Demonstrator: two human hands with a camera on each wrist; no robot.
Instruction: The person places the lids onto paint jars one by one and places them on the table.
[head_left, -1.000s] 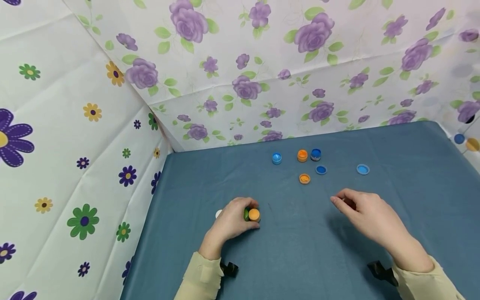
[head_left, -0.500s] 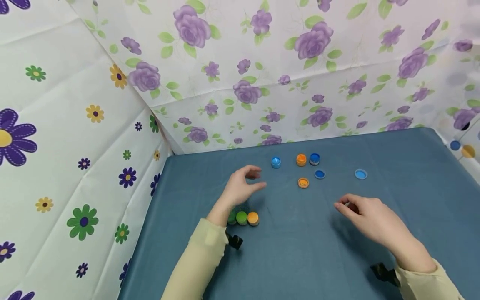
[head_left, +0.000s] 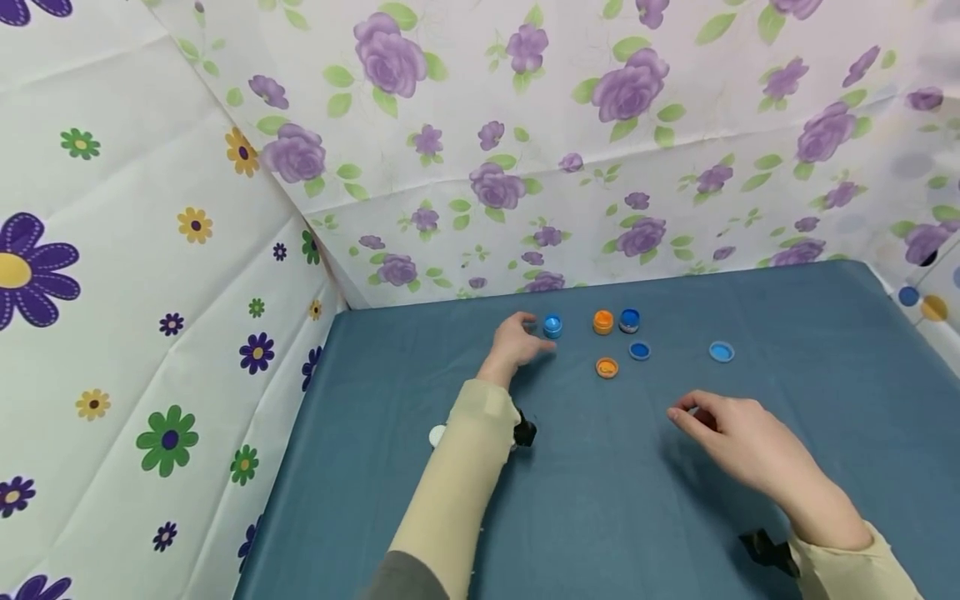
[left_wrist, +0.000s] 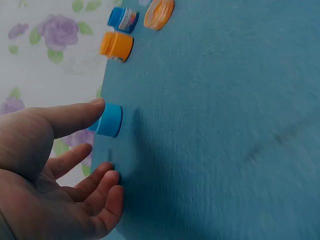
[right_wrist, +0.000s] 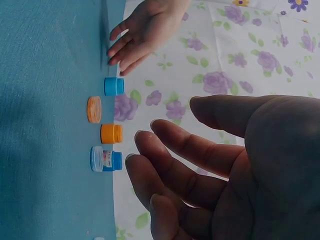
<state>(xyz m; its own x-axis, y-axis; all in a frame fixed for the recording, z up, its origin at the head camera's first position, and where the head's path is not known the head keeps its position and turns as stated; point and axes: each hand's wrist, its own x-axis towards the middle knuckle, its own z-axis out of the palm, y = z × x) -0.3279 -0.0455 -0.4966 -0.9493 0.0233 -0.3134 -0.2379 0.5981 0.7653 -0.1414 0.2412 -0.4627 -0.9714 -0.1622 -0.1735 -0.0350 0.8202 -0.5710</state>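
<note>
My left hand reaches to the back of the table, thumb and fingers spread beside an uncapped light blue paint pot. In the left wrist view the thumb overlaps that light blue pot; no grip on it shows. To its right stand an uncapped orange paint pot and a dark blue paint pot. Before them lie an orange lid and a dark blue lid. Over the right part of the table hovers my right hand, fingers loosely bent, holding nothing.
A light blue lid lies farther right. A white round top shows left of my left sleeve, which covers the green and yellow-orange pots. Floral cloth walls the back edge of the blue table.
My left hand has left the green and yellow-orange pots at the front left and moved away and right, up to the light blue pot. The right hand has barely moved.
</note>
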